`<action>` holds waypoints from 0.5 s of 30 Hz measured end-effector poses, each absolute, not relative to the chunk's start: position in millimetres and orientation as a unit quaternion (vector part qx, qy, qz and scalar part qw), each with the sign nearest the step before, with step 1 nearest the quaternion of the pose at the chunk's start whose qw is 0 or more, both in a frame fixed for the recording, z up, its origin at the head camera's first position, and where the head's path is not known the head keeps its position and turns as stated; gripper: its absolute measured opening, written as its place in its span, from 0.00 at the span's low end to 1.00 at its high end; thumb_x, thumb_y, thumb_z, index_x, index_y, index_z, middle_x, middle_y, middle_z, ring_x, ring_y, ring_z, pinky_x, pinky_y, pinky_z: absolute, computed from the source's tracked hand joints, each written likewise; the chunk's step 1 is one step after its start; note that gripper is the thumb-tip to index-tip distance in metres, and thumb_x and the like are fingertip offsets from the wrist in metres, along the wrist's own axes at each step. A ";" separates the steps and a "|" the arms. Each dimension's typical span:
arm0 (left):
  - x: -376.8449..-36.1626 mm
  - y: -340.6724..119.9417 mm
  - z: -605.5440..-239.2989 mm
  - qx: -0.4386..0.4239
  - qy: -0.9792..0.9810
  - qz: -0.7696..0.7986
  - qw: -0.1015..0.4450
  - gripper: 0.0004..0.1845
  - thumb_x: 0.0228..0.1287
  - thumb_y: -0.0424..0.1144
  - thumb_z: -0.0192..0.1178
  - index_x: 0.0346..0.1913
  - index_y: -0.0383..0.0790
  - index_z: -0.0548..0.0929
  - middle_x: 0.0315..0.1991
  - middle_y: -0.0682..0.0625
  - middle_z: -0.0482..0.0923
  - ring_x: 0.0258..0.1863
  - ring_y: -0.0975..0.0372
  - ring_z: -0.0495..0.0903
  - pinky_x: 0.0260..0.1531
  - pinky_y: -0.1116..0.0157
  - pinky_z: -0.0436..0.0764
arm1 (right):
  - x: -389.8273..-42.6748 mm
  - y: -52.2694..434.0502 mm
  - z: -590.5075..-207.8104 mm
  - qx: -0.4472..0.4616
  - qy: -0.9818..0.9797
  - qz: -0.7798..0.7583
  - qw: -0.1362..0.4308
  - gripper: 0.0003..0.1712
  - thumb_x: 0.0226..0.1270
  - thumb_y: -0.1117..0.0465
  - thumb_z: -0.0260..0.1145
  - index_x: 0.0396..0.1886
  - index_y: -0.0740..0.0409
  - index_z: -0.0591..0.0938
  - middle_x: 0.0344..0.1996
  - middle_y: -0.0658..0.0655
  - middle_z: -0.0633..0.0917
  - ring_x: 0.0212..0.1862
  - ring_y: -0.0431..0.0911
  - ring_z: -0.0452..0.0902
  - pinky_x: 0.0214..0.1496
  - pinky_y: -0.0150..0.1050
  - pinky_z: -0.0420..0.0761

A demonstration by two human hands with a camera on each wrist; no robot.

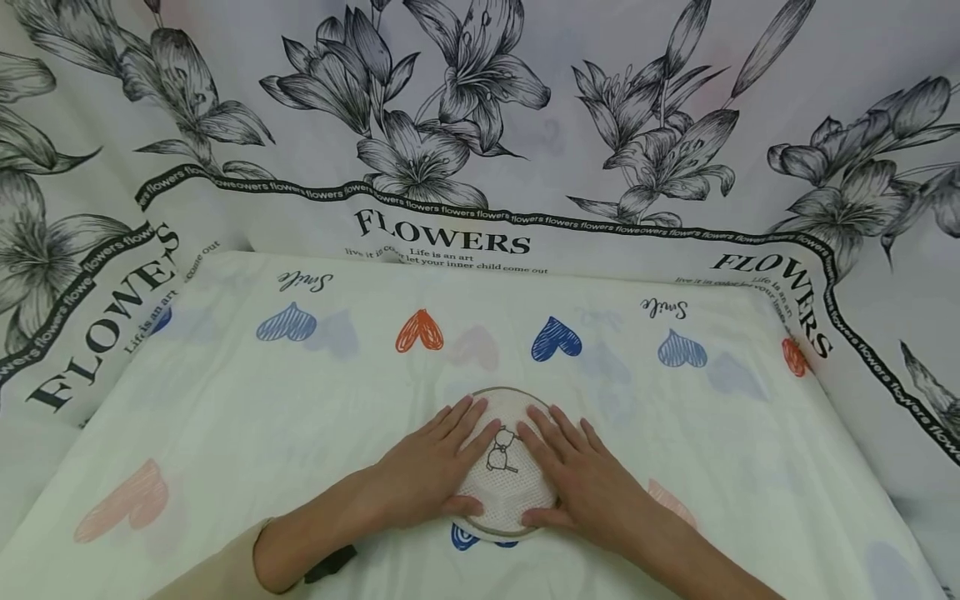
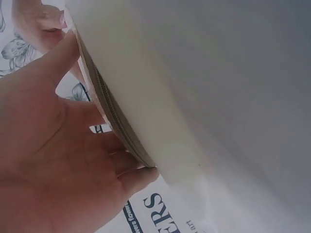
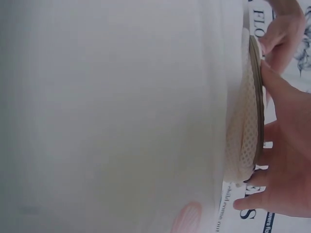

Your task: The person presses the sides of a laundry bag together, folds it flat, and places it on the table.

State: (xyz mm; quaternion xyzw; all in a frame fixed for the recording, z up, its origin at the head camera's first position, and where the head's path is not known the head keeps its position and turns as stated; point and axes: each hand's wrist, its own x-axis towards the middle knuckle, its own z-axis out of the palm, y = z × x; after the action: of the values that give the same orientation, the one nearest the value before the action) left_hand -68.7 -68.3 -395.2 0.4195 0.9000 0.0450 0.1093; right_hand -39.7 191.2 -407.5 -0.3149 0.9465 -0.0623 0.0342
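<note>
A round, cream mesh zip pouch (image 1: 501, 496) lies on the table, with a small dark line-drawn figure near its middle. My left hand (image 1: 423, 471) rests on its left side, fingers extended toward the far edge and thumb near the close edge. Mirroring it, my right hand (image 1: 592, 487) rests on the right side with its fingers spread. In the left wrist view a brown zipper (image 2: 116, 114) runs along the pouch's rim beside the fingers. The right wrist view shows the mesh side wall (image 3: 243, 136) bulging below the rim. Both palms cover parts of the top.
A white cloth (image 1: 247, 425) printed with hearts and "Smile" covers the table. Behind it and along both sides stand white curtains (image 1: 630, 250) printed with black flowers and lettering. A small black object (image 1: 331, 564) shows beside the left forearm.
</note>
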 end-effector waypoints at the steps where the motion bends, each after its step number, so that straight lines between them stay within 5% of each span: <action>1: -68.0 -68.4 -395.3 0.417 0.901 0.048 0.107 0.51 0.63 0.66 0.59 0.79 0.41 0.53 0.79 0.39 0.43 0.78 0.46 0.41 0.74 0.50 0.51 | -39.3 191.0 -407.0 -0.315 0.947 -0.061 0.033 0.59 0.58 0.22 0.55 0.79 0.52 0.57 0.79 0.57 0.54 0.77 0.59 0.48 0.72 0.64 0.58; 15: -64.2 -71.0 -389.2 0.397 0.909 0.091 0.087 0.51 0.61 0.67 0.59 0.80 0.45 0.52 0.80 0.41 0.42 0.78 0.46 0.40 0.74 0.49 0.52 | -44.0 198.0 -394.6 -0.313 0.947 -0.064 0.035 0.58 0.60 0.22 0.53 0.80 0.51 0.54 0.79 0.58 0.52 0.77 0.63 0.46 0.74 0.62 0.54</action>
State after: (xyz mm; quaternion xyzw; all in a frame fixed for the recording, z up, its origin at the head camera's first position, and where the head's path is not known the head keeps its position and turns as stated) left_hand -64.2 -71.0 -389.2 0.3973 0.9090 0.0909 0.0872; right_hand -44.0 198.0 -394.6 -0.3126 0.9471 -0.0641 0.0354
